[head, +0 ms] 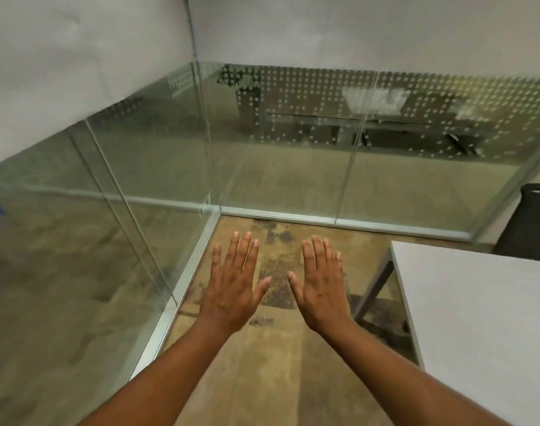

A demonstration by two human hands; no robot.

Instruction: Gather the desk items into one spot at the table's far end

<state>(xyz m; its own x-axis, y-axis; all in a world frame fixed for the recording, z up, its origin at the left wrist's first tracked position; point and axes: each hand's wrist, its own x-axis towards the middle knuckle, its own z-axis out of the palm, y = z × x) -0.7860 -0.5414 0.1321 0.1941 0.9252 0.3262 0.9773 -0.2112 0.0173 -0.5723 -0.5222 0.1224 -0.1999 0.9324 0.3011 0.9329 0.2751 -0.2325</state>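
Observation:
My left hand (pixel 233 279) and my right hand (pixel 320 282) are stretched out side by side over the floor, palms down, fingers spread, holding nothing. A white table (pixel 483 318) shows at the right, its corner near my right hand. The part of its top that I see is bare. No desk items are in view.
Glass partition walls (pixel 158 167) with a metal floor rail meet in a corner ahead and run along the left. A dark chair (pixel 532 222) stands beyond the table at the far right. A dark table leg (pixel 373 284) drops from the table's corner. The floor below is brown and patterned.

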